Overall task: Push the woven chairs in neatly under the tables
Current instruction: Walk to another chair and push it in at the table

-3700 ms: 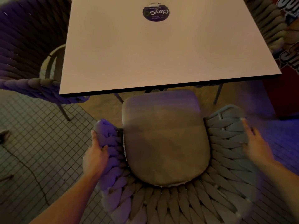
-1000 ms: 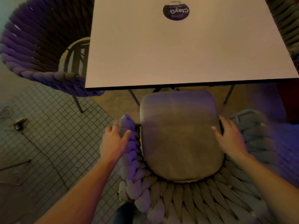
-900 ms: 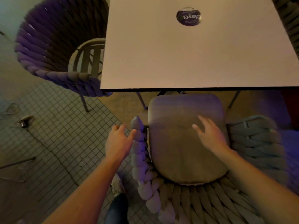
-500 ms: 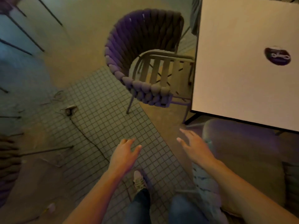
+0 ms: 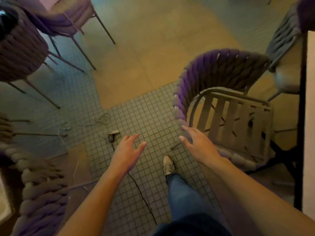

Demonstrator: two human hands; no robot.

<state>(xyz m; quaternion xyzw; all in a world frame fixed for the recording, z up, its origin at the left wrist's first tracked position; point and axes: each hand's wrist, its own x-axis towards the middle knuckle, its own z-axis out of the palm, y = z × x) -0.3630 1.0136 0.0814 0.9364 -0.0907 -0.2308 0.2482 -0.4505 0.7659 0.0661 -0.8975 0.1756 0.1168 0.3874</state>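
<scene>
Tiled floor (image 5: 136,108) underfoot, cable (image 5: 141,196) running across it. Woven chair (image 5: 221,92) with bare slatted seat sits right, its front at the desk (image 5: 309,116) edge. Right hand (image 5: 199,143) spread, fingers near the chair's left arm, contact unclear. Left hand (image 5: 127,152) spread, empty, over tiles. More woven chairs far left (image 5: 22,53).

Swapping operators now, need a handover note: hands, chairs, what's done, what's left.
Left hand: open, empty, over the tiled floor.
Right hand: open, reaching at the woven rim of the slatted chair; contact unclear.
That chair stands beside the table, seat mostly outside its edge: not pushed in yet.
More woven chairs top left and bottom left; their tables barely show.
Mind the cable underfoot.
</scene>
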